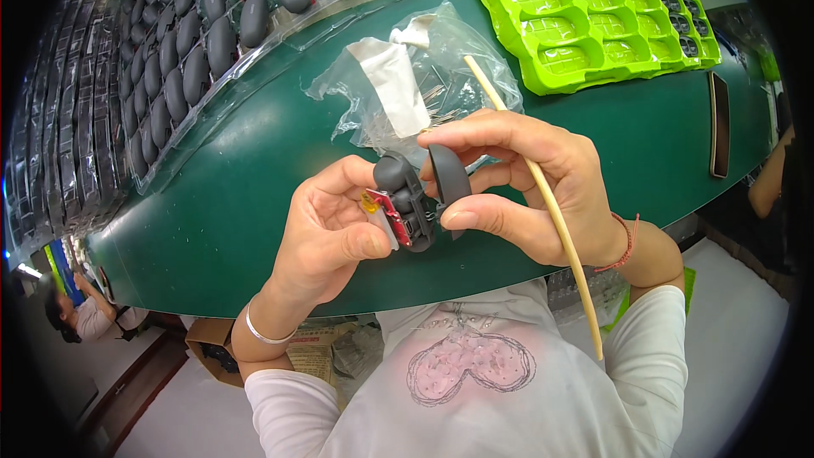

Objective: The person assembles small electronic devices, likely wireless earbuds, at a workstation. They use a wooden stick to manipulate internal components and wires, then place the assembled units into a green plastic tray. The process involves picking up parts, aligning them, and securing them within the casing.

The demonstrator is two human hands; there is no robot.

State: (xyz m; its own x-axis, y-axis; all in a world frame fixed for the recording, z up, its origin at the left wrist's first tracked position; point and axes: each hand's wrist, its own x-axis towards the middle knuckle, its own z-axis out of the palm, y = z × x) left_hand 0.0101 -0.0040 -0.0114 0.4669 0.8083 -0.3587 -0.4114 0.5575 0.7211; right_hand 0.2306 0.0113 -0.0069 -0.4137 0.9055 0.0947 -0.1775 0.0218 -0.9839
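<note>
My left hand [318, 229] grips the body of a small dark grey case [415, 203], which looks like an earbud charging case, between thumb and fingers. A red circuit board [393, 217] with a yellow part sticks out of its left side, beside a pale flat piece. Pinched in my right hand [564, 165] is the case's rounded dark lid [448, 173], tilted up close against the body; whether the two are joined I cannot tell. A long thin wooden stick [577, 270] also runs through my right hand, slanting from beyond the fingers down past the wrist.
Beyond my hands lies a clear plastic bag [458, 42] with a white strip and thin metal pins. A bright green compartment tray [555, 58] sits far right, near a phone-like slab [719, 123]. Trays of dark cases [222, 44] fill the far left. Another person [85, 314] is at left.
</note>
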